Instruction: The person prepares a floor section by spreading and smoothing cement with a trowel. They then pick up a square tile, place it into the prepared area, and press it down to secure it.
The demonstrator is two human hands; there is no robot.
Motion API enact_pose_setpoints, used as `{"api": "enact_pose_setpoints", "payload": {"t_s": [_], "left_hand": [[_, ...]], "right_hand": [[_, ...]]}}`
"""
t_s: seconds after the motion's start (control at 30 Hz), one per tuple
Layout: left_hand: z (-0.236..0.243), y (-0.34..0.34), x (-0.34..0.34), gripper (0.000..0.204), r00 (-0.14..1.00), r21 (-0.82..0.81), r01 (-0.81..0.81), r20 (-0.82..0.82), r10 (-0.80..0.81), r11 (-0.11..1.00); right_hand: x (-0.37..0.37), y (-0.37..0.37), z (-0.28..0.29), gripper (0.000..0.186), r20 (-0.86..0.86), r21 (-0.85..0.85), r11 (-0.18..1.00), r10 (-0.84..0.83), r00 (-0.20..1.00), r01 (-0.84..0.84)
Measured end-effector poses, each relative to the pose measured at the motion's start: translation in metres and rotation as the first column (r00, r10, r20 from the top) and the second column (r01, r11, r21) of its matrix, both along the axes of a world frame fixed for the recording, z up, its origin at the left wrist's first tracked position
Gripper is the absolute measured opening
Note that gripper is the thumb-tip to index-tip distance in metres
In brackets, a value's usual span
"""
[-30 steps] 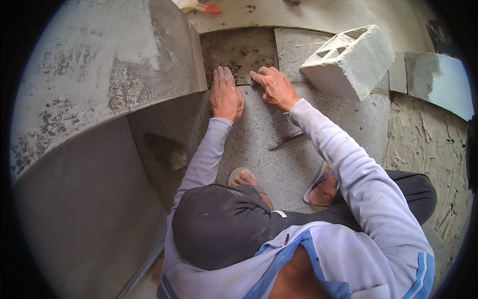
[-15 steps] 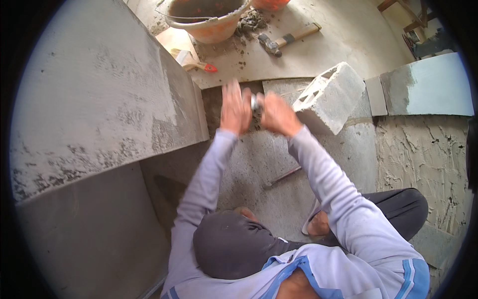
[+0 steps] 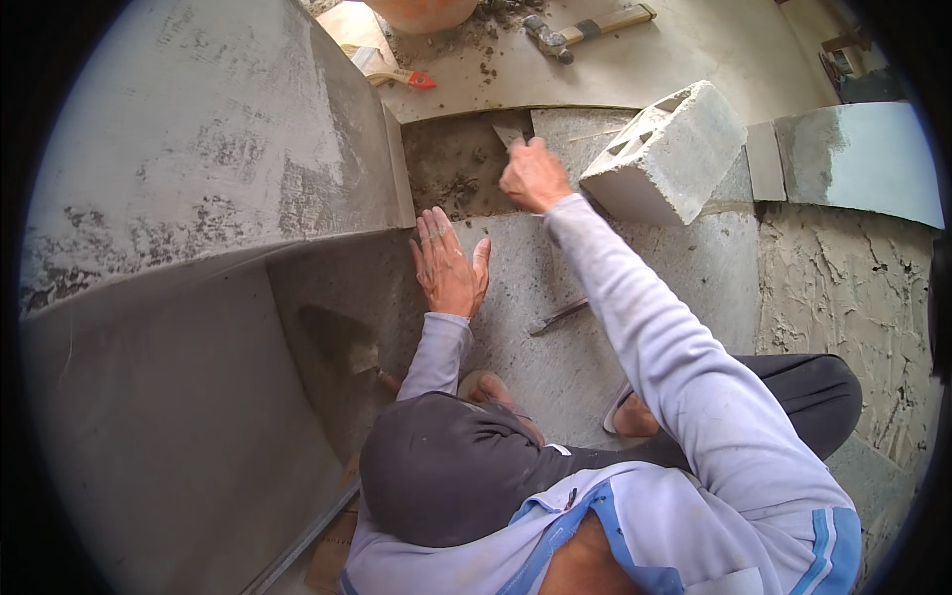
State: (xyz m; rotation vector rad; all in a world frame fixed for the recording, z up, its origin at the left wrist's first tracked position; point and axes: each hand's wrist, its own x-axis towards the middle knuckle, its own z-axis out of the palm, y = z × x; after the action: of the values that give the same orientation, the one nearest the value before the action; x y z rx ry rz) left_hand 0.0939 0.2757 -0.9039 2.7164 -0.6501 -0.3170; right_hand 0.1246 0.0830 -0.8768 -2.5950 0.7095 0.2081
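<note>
My right hand [image 3: 535, 177] is closed around a putty knife, its handle hidden in my fist. The thin grey putty knife blade [image 3: 508, 133] shows beyond my fingers, over the right end of a recessed strip [image 3: 441, 164] with dark mortar crumbs in it. My left hand [image 3: 452, 266] is open, palm down, fingers pointing forward on the grey slab [image 3: 526, 288] just nearer than the recess. A pale hollow block [image 3: 674, 154] sits tilted to the right of my right hand.
A pointed trowel [image 3: 342, 342] lies by my left forearm, and a thin bar [image 3: 558, 315] on the slab. Farther away are a hammer [image 3: 585, 35], a red-tipped brush [image 3: 402, 78] and a bucket [image 3: 421, 12]. A large grey panel [image 3: 198, 129] stands at left; rough mortar [image 3: 843, 307] covers the right side.
My hands have moved apart. The left came nearer and down flat on the slab; the right stays over the recess, with the putty knife blade now visible. The view has shifted slightly.
</note>
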Motion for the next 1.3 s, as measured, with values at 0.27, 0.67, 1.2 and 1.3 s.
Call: {"api": "enact_pose_setpoints", "payload": {"t_s": [0.27,0.67,1.2,1.3], "left_hand": [[-0.012,0.003,0.009,0.092,0.998,-0.031,-0.008,-0.07,0.005,0.999],[-0.035,0.012,0.018,0.085,0.998,-0.142,0.055,-0.03,-0.06,0.988],[-0.043,0.03,0.017,0.078,0.985,-0.334,0.112,-0.088,-0.15,0.936],[-0.045,0.03,0.017,0.075,0.984,-0.345,0.133,-0.063,-0.164,0.929]], "right_hand": [[-0.023,0.017,-0.005,0.026,0.143,0.163,0.986,0.009,0.99,-0.032],[-0.005,0.049,-0.024,0.04,0.16,0.266,0.963,-0.08,0.984,0.035],[0.106,0.039,0.015,0.017,-0.443,0.897,-0.443,-0.895,0.049,0.016],[0.077,0.056,0.025,0.015,-0.425,0.904,-0.408,-0.826,0.371,0.128]]}}
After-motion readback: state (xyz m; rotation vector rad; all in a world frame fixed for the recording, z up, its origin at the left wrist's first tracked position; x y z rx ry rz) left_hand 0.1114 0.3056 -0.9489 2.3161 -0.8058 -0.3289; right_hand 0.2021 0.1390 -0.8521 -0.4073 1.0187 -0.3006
